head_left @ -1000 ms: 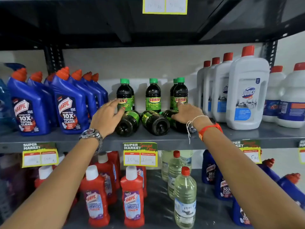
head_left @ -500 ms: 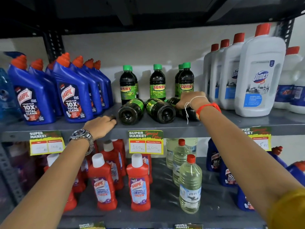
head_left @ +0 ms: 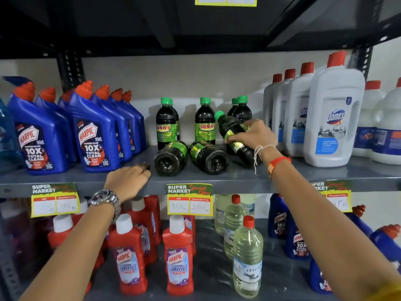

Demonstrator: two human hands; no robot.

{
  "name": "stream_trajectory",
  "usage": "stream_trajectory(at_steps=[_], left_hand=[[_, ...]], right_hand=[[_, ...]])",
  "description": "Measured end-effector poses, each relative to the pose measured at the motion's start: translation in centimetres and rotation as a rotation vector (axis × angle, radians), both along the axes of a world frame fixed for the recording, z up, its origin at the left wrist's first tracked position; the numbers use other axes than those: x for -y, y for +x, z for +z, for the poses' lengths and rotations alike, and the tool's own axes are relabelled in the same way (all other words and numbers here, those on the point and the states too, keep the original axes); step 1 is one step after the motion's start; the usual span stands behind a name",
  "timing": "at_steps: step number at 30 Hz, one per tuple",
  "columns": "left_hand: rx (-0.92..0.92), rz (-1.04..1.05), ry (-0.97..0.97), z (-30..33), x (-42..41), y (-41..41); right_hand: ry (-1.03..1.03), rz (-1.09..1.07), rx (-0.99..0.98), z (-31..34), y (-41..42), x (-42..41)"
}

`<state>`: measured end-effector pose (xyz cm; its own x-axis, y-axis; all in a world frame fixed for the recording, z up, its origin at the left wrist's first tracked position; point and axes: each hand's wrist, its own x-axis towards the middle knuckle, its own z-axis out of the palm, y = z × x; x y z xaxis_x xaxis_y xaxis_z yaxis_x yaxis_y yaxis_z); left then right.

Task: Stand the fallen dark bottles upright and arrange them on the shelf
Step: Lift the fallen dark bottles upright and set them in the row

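The right hand (head_left: 252,135) wraps around a dark plastic bottle (head_left: 235,135) at its glossy green label, holding it tilted, green ribbed cap up and leftward, base near the grey metal shelf (head_left: 217,179). Two more dark bottles (head_left: 171,156) (head_left: 208,157) lie on their sides just left, round dimpled bases facing out, almost touching each other. Upright Sunny bottles (head_left: 166,124) stand behind them. The left hand (head_left: 128,179) rests curled on the shelf's front edge, holding nothing.
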<state>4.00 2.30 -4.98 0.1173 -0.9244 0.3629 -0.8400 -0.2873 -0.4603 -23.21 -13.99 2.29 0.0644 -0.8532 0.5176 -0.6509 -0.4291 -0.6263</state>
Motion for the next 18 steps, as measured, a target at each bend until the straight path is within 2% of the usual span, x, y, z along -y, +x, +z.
stream_trajectory(at_steps=[4,7,18], left_hand=[[0.021,-0.008,0.009,-0.2,-0.1,0.2],[0.023,-0.031,-0.001,-0.3,-0.2,0.4],[0.068,-0.062,-0.043,-0.8,-0.2,0.5]], right_hand=[[-0.102,0.008,0.339,0.3,0.1,-0.1],[-0.141,0.004,0.48,0.0,0.0,-0.4],[-0.101,0.106,0.542,-2.8,-0.6,0.0]])
